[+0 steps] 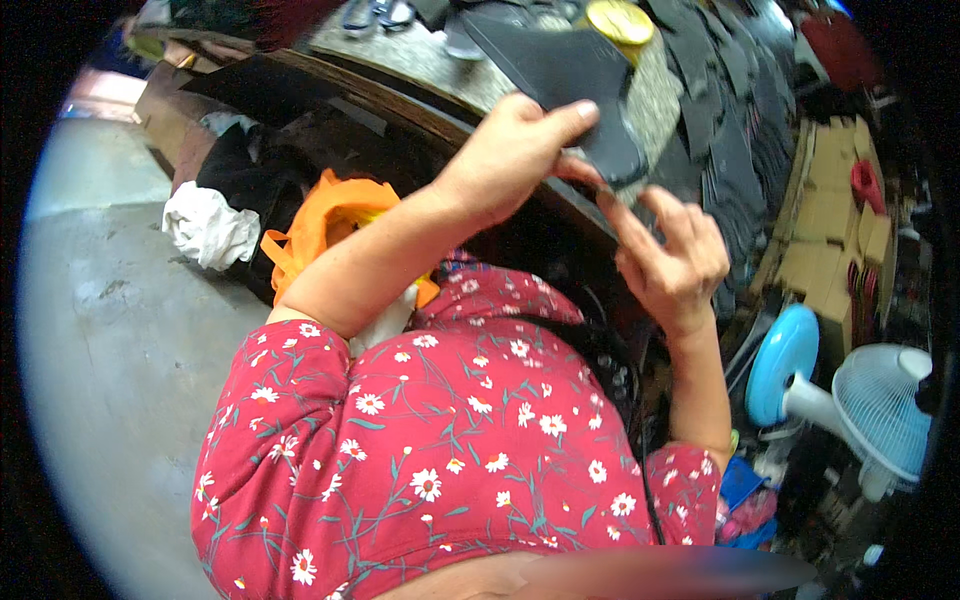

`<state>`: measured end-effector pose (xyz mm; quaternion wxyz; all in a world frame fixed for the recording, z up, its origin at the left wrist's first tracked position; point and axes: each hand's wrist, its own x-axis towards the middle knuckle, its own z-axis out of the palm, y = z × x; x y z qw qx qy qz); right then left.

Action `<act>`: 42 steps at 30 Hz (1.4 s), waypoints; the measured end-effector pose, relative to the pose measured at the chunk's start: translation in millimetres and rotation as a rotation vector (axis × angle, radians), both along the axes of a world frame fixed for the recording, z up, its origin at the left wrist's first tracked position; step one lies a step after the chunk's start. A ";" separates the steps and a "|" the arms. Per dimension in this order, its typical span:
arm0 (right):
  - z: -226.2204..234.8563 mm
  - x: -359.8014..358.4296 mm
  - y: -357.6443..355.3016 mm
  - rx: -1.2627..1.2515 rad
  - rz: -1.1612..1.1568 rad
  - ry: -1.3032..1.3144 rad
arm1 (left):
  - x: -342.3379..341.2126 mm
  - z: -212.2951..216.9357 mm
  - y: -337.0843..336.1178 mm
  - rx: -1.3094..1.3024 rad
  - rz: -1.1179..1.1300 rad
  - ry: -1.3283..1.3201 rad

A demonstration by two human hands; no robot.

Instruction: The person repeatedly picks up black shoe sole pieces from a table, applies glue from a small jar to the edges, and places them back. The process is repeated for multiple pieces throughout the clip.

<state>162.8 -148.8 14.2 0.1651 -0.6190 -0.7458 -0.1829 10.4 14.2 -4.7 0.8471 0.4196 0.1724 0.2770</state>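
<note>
Gripping a black sheet [565, 70] under the thumb of the left hand [520, 150], above the bench [657, 125]. Bending the fingers of the right hand [680, 255] near the left fingertips, cannot tell whether around anything. See a yellow tub [622, 22] beyond the sheet, dark pieces [735, 165] rightward, an orange bag [308, 228] by the left forearm [385, 245]

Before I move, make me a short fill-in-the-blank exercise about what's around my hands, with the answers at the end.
1. The left hand holds a flat black piece, with its ____ on top.
2. The right hand is nearer the fan than the ____ hand is.
3. A round ____ tub sits on the worktop.

Answers: thumb; left; yellow.
</note>
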 end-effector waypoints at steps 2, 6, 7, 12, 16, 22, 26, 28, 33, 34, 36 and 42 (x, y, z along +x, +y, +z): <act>-4.0 5.8 1.3 -0.009 -0.005 0.086 | -8.3 2.9 5.9 0.125 -0.052 0.146; -20.6 20.7 5.3 -0.011 -0.183 0.734 | -23.1 17.1 31.1 0.502 -0.298 0.413; -25.4 23.4 5.4 -0.025 -0.232 0.916 | -29.1 20.7 35.7 0.660 -0.285 0.377; -49.1 23.6 5.5 -0.099 -0.236 1.453 | -31.6 42.9 77.4 1.210 -0.125 0.422; -57.2 20.4 8.7 -0.052 -0.288 1.364 | -7.7 68.6 169.9 1.552 0.094 0.565; -60.8 19.4 7.3 -0.009 -0.318 1.323 | 43.0 45.9 290.6 1.328 -0.037 0.439; -62.1 18.1 6.9 0.007 -0.322 1.340 | 48.9 20.6 320.5 1.364 -0.031 0.618; -61.5 17.3 7.9 -0.010 -0.335 1.319 | 49.6 16.3 327.9 1.264 0.008 0.633; -60.6 17.7 9.7 0.022 -0.305 1.356 | 49.1 14.7 317.8 1.272 0.015 0.694; -61.1 17.9 10.3 0.010 -0.293 1.352 | 48.4 13.5 312.1 1.420 0.146 0.812; -63.0 19.1 10.5 0.013 -0.305 1.348 | 45.8 13.4 298.2 1.515 0.315 1.082; -69.1 22.8 9.0 0.034 -0.313 1.288 | 37.2 40.6 271.8 1.785 0.338 1.334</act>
